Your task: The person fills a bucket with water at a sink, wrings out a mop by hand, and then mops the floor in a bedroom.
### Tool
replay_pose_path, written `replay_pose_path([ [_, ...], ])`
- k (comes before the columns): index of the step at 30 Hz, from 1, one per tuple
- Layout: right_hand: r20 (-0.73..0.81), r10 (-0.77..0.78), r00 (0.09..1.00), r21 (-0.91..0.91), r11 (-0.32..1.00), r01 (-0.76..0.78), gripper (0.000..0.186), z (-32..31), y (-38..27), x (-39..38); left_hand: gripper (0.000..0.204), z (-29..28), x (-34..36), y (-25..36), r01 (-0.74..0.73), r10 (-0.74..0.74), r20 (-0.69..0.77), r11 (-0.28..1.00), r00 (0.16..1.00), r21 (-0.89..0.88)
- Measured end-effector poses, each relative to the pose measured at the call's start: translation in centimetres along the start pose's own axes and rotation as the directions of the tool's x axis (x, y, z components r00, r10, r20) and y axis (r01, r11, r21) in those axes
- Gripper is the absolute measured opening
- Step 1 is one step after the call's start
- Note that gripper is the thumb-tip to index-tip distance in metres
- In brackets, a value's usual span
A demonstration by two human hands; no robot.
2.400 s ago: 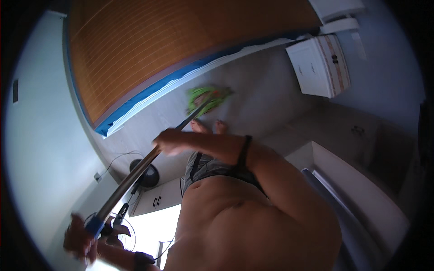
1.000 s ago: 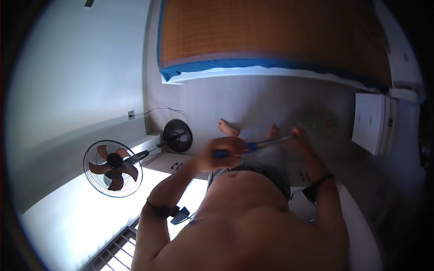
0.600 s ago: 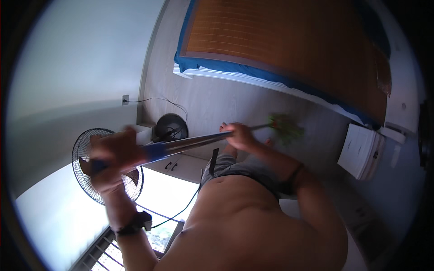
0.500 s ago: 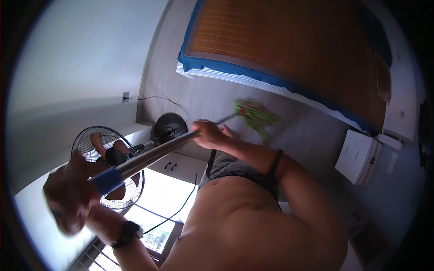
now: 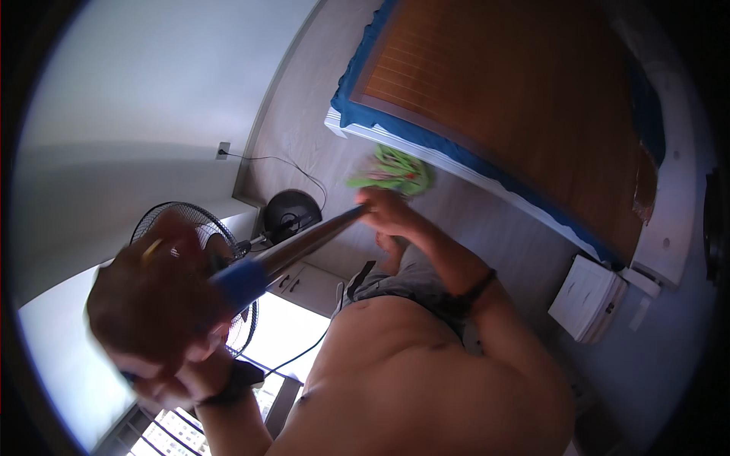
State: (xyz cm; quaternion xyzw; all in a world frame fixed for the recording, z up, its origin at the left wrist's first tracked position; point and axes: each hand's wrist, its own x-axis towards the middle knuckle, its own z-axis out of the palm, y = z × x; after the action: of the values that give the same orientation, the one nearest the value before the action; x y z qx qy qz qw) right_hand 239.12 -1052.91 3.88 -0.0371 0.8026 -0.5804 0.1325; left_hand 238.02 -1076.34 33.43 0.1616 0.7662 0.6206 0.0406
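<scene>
Gripping the mop handle (image 5: 293, 247) at its blue top end, the left hand (image 5: 156, 304) looms close and blurred, fingers wrapped around it. The right hand (image 5: 388, 213) is clamped on the metal shaft further down. The green mop head (image 5: 395, 171) rests on the floor (image 5: 487, 220) just beside the bed (image 5: 517, 99) (blue-edged, with a woven mat). A standing fan (image 5: 228, 251) is behind the handle.

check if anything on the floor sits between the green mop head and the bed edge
Nothing visible does. The mop head lies on bare floor right by the bed edge, with no object between them. The fan and its round base stand off to the left, near the wall.
</scene>
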Motion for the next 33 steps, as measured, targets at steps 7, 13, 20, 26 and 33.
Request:
replay_pose_path([
  [7, -0.393, 0.471, 0.790, 0.032, 0.865, -0.500, 0.011, -7.9, 15.1, -11.9, 0.012, 13.1, 12.8, -9.0, 0.359, 0.041, 0.751, 0.860, 0.659, -0.362],
  [13, -0.370, 0.652, 0.661, -0.032, 0.703, -0.711, 0.013, -10.5, 24.9, -19.6, 0.009, 20.1, 13.4, -15.2, 0.241, 0.208, 0.892, 0.916, 0.402, -0.322],
  [20, -0.302, 0.675, 0.673, -0.172, 0.656, -0.735, 0.012, -13.0, 22.4, -11.0, 0.012, 19.3, 23.8, -16.5, 0.138, 0.128, 0.923, 0.972, 0.362, -0.189],
  [26, -0.383, 0.688, 0.617, -0.063, 0.647, -0.760, 0.012, -12.0, 18.7, -3.4, 0.014, 16.4, 30.8, -17.4, 0.252, 0.017, 0.969, 0.964, 0.246, -0.081],
  [33, -0.742, 0.583, 0.330, 0.249, 0.697, -0.672, 0.010, -6.6, 23.2, -2.1, 0.016, 17.7, 38.7, -16.0, 0.161, 0.229, 0.960, 0.966, -0.163, -0.204],
])
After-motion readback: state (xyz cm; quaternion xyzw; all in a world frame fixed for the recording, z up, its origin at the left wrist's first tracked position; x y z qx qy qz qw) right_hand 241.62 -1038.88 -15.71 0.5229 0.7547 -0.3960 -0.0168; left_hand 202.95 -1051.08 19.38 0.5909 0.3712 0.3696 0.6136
